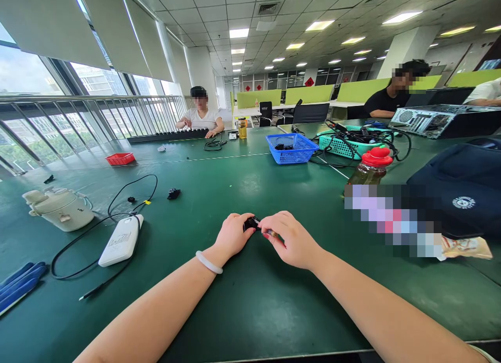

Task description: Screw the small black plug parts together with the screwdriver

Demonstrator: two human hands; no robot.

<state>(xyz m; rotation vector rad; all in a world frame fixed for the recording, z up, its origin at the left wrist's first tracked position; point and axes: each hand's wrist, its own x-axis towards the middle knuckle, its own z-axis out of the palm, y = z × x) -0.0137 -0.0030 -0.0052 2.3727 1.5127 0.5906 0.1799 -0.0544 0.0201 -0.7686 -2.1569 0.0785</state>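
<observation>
My left hand [231, 234] is closed around a small black part [250, 224], low over the green table; its exact kind is not clear. My right hand [291, 239] pinches a slim tool [272, 233], mostly covered by the fingers. The tool's end points left and meets or nearly meets the black part. Both wrists lie close to the tabletop [258, 311]. Beyond my left hand lies another small black piece [174, 194].
On the left are a white power bank [122, 240], a black cable [64, 277], a beige jug [60, 209] and blue gloves [21, 285]. Farther back stand a red tray [120, 159], a blue basket [291, 157] and a red-lidded bottle [371, 165]. A dark bag [462, 180] sits right.
</observation>
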